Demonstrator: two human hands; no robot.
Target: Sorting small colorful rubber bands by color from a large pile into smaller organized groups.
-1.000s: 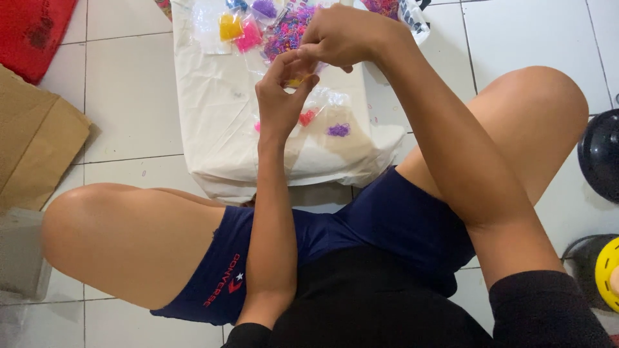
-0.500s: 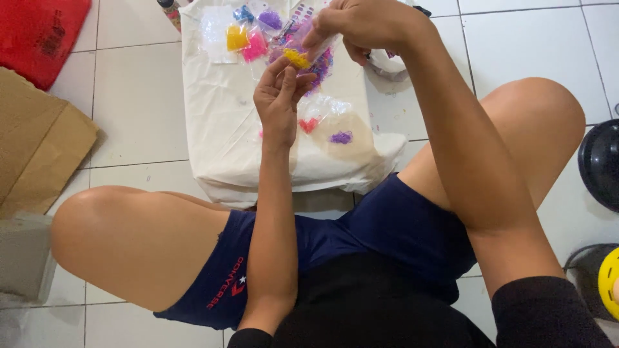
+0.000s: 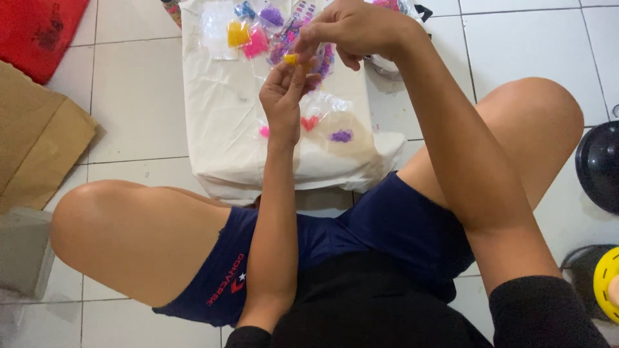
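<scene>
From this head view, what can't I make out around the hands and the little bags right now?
- Yellow bit, head view: too small to say what it is; fingertips of the left hand and right hand cover most of it.
- Clear bag of mixed beads: largely behind both hands.
- Bags at the top of the white cloth: cut off by the frame edge.
- Black round thing: cut off at the right edge.
</scene>
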